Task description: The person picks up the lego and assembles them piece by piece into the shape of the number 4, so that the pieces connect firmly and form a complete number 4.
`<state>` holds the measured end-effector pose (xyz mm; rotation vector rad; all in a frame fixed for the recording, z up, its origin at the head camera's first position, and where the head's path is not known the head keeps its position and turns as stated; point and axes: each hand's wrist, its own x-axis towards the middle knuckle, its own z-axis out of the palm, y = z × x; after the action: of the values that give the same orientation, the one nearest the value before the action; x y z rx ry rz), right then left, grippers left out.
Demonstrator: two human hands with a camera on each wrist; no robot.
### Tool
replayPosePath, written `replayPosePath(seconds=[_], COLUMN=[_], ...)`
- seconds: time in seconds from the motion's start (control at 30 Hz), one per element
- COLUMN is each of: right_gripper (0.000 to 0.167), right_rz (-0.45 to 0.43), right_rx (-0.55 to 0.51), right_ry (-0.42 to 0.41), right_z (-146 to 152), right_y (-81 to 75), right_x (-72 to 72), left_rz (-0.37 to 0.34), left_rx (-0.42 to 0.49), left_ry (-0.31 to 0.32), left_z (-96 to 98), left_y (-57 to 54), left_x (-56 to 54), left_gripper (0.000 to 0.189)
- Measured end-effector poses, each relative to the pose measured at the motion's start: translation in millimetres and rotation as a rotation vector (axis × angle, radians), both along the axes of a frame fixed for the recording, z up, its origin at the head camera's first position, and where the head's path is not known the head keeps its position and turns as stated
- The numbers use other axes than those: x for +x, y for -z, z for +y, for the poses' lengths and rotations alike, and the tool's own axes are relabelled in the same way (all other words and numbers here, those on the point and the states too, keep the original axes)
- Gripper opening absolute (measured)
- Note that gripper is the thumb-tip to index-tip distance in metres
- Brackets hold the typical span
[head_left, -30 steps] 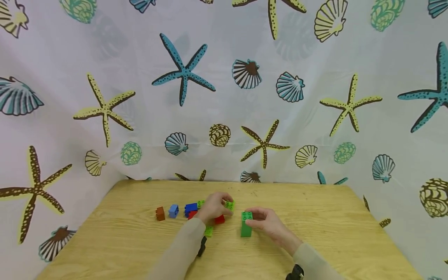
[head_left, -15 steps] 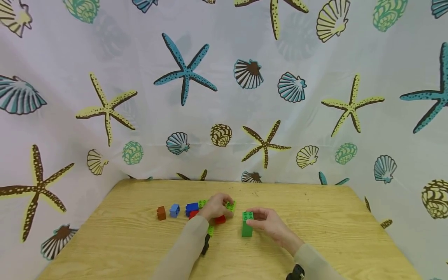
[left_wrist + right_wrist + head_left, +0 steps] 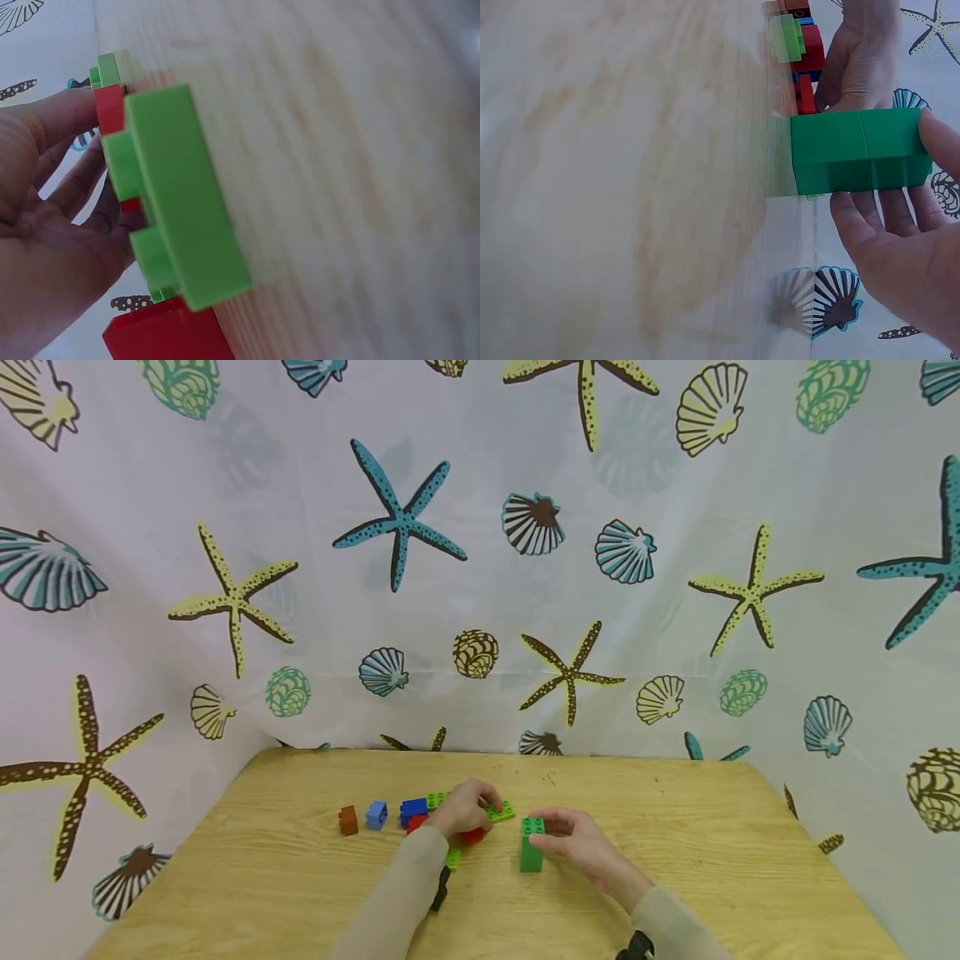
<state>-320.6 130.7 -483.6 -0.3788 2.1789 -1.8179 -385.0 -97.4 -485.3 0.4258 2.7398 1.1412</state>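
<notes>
In the head view my left hand [image 3: 463, 807] reaches in among loose toy building bricks left of the middle. Its thumb and fingers pinch a flat lime green brick [image 3: 502, 812], whose studded end sticks out to the right. A red brick [image 3: 471, 837] sits below that hand. My right hand [image 3: 576, 843] holds two dark green bricks [image 3: 531, 853] stacked into an upright tower. In the right wrist view its thumb is on one side of the tower [image 3: 859, 150] and the fingers on the other. Another lime green brick [image 3: 184, 195] fills the front of the left wrist view.
Left of my left hand lie a blue brick [image 3: 413, 811], a light blue brick [image 3: 377, 814] and a brown brick [image 3: 348, 820]. Another lime green brick [image 3: 437, 801] lies behind. The wooden table [image 3: 675, 827] ends at a sheet [image 3: 480, 710] printed with shells and starfish.
The lime green brick at my left fingers has turned and now shows farther to the right. My right hand and the green tower have stayed in place; the head view has shifted slightly.
</notes>
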Motion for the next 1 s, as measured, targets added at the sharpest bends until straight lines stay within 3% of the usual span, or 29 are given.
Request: replayPosePath(seconds=[0.2,0.47,0.6,0.83,1.0], right_gripper=[0.048,0.049,0.054,0.058,0.057], right_rz=[0.004,0.001,-0.008,-0.038,-0.068], right_rx=[-0.001,-0.009,-0.035,-0.061,-0.058], right_ry=[-0.007,-0.017,-0.035,-0.054,-0.044], right_z=[0,2,2,1,1], right_y=[2.9,3.5,1.1,-0.4,-1.0], right_x=[0.0,-1.7,-1.4,0.9,2.5], left_rz=[0.000,0.009,-0.027,-0.103,-0.034], left_rx=[0.009,0.031,0.096,0.234,0.195], left_ry=[0.007,0.019,0.009,-0.068,-0.029], left_z=[-2.1,-1.6,-0.5,1.8,0.2], left_y=[3.2,-0.3,-6.3,-14.7,-17.0], left_x=[-1.1,-2.9,-0.2,7.2,9.6], left_gripper=[0.021,0.031,0.037,0.044,0.038])
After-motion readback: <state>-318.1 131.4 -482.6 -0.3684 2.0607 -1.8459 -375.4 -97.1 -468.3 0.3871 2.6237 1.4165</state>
